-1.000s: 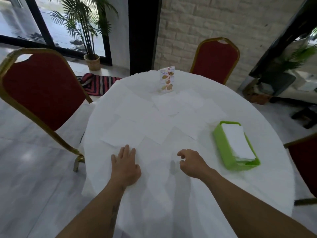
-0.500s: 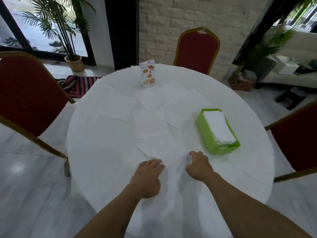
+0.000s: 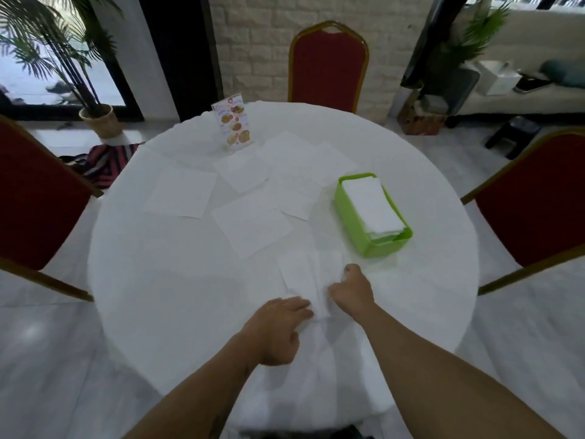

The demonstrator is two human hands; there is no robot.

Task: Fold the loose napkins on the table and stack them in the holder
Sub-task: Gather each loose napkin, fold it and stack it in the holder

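Note:
A white napkin (image 3: 304, 277) lies folded into a narrow strip near the table's front, between my hands. My right hand (image 3: 353, 289) pinches its right edge with curled fingers. My left hand (image 3: 275, 327) lies flat, fingertips pressing the napkin's near left corner. To the right stands a green holder (image 3: 349, 213) with a stack of folded napkins (image 3: 370, 207) inside. Several loose flat napkins lie further back, among them one at the centre (image 3: 251, 224) and one at the left (image 3: 182, 193).
The round table (image 3: 177, 296) wears a white cloth. A menu card (image 3: 232, 125) stands at the far side. Red chairs stand at the left (image 3: 34, 194), back (image 3: 327, 63) and right (image 3: 535, 198). A potted palm (image 3: 98, 118) stands on the floor at back left.
My left hand slid right, toward the right hand, and the near napkin went from flat to folded over. The camera view shifted right and tilted, so the table sits more central.

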